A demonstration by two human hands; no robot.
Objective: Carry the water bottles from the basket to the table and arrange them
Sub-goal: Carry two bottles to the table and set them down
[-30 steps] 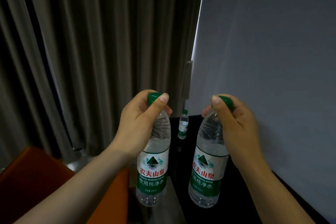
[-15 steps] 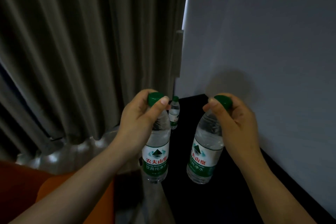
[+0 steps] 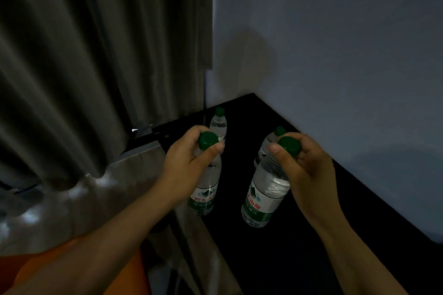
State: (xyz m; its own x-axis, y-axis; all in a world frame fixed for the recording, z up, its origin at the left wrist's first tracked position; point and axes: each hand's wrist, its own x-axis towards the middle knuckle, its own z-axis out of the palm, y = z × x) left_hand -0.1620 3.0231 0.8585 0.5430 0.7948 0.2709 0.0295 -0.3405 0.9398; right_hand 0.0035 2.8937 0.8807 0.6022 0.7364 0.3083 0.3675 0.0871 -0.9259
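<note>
My left hand (image 3: 185,165) grips the neck of a clear water bottle (image 3: 203,196) with a green cap and green-white label, held over the left edge of the black table (image 3: 299,246). A matching bottle (image 3: 262,199) hangs from my right hand (image 3: 309,175), gripped just below its green cap above the table. Two more bottles stand upright on the table beyond: one (image 3: 218,124) behind my left hand, another (image 3: 269,143) partly hidden behind the bottle in my right hand. The basket is out of view.
A grey curtain (image 3: 84,67) hangs on the left, reaching down beside the table's far corner. A pale wall (image 3: 335,55) borders the table on the right and back. An orange seat (image 3: 72,268) shows at the bottom left.
The view has tilted down and closer to the table. Both held bottles now hang above the black top, and a second standing bottle has come into sight behind the right one.
</note>
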